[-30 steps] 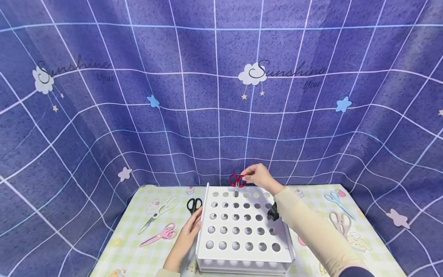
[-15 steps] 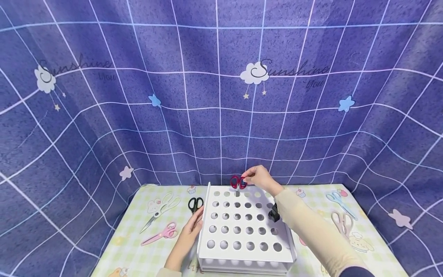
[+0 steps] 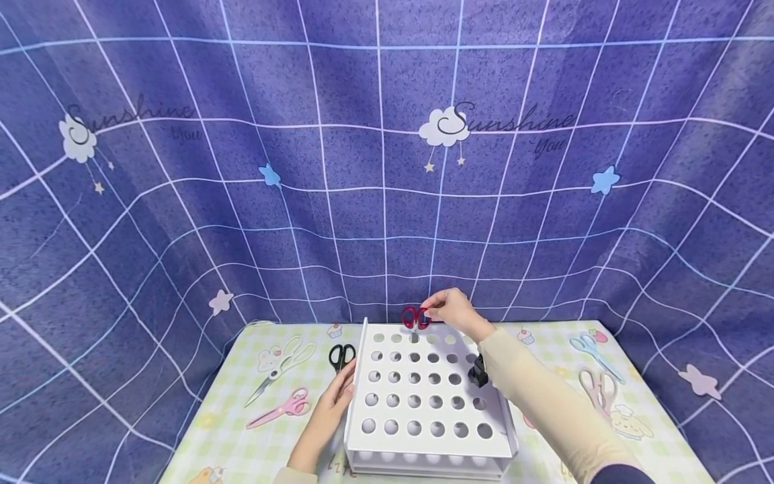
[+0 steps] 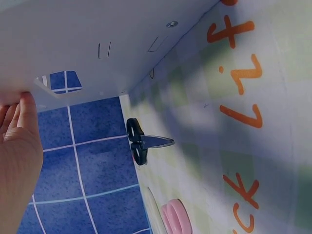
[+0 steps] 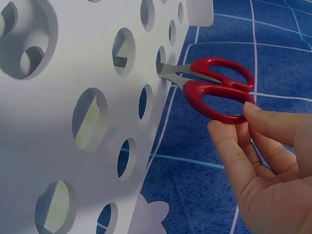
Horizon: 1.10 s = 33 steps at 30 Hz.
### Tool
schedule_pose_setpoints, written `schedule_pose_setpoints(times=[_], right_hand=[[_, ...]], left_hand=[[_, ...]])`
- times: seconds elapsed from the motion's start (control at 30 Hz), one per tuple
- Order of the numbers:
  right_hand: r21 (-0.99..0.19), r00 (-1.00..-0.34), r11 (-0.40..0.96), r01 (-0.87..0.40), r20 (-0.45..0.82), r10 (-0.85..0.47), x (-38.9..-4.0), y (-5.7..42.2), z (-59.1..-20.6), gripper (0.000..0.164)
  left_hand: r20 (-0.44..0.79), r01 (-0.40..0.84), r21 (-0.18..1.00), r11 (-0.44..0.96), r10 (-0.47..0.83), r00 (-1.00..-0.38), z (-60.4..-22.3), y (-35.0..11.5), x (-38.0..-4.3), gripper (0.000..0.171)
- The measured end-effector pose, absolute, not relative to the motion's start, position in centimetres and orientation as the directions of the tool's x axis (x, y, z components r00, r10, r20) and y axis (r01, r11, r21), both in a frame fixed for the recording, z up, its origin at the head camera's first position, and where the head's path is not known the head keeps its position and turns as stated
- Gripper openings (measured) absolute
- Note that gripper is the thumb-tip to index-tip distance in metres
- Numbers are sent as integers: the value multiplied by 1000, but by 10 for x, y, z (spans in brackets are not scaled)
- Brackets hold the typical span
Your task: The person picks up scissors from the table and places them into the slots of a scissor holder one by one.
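Observation:
A white rack [image 3: 444, 440] with rows of round holes stands at the front middle of the table. Red-handled scissors [image 5: 207, 90] point blades down into a back-row hole, their handles above the top panel. My right hand [image 3: 455, 313] pinches the edge of one red handle loop between thumb and fingers, as the right wrist view shows. My left hand [image 3: 331, 402] rests straight fingers against the rack's left side wall [image 4: 73, 29]. Just beyond those fingers, black-handled scissors [image 4: 135, 129] lie on the table beside the rack.
Left of the rack lie pink scissors [image 3: 272, 415] and white-handled scissors [image 3: 266, 386]. On the right are light blue scissors [image 3: 595, 356] and pale greyish-pink scissors [image 3: 598, 393]. A blue gridded curtain [image 3: 387, 168] hangs right behind the checked tablecloth [image 3: 224, 430].
The red-handled scissors and the right hand stay at the same back-row hole, with the handles slightly lower against the rack than a second ago. The left hand keeps its place.

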State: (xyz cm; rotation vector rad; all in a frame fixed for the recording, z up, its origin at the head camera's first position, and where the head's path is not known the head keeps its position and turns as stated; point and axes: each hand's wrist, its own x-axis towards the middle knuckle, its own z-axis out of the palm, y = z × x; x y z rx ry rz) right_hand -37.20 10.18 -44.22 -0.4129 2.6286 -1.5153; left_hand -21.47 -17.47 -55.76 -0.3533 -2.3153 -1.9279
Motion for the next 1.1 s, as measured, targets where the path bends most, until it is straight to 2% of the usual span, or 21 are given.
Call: schedule_pose_setpoints(times=[0.4,1.1], right_hand=[[-811,-958,536,-234,100,-267,-376,100,-445,11],[-811,-959,541,-223,83,-270,-377,98,-444,15]], left_hand=[[232,248,954,167,107,-967,-557,-174,-215,49],[224,239,954,180,102,-969,-559,-175,-216,49]])
